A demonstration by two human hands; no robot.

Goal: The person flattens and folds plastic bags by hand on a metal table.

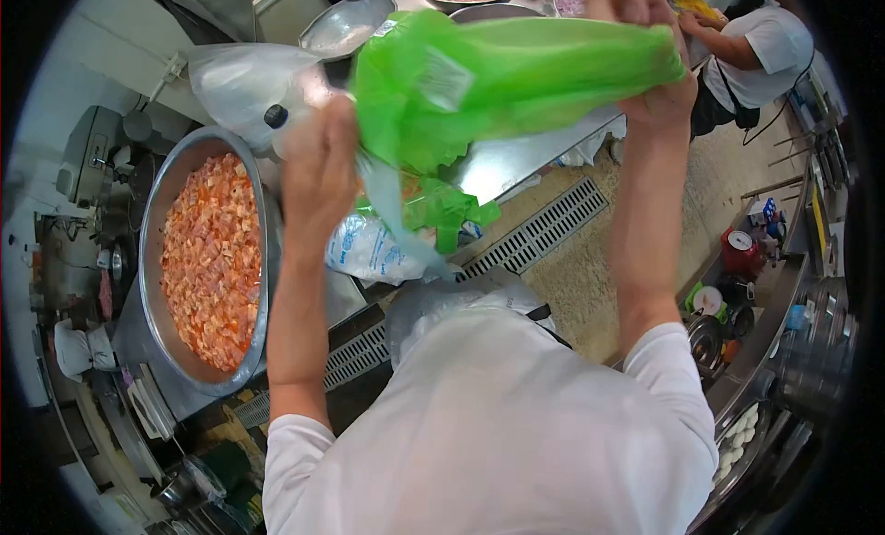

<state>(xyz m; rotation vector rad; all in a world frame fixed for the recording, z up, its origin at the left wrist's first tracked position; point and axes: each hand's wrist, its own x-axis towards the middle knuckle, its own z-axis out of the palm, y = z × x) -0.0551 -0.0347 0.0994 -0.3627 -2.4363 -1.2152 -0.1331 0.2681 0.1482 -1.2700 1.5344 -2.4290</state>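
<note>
Head: green bag (553, 70), basin (152, 258) of meat (214, 268)

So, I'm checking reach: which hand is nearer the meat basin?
Left. The left hand is just right of the basin; the right hand is much farther right, at the green bag's right end.

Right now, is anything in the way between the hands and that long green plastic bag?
Nothing visible blocks them. The right hand holds the long green plastic bag at its right end. The blurred left hand is close beside the other end; I can't tell whether it touches.
</note>
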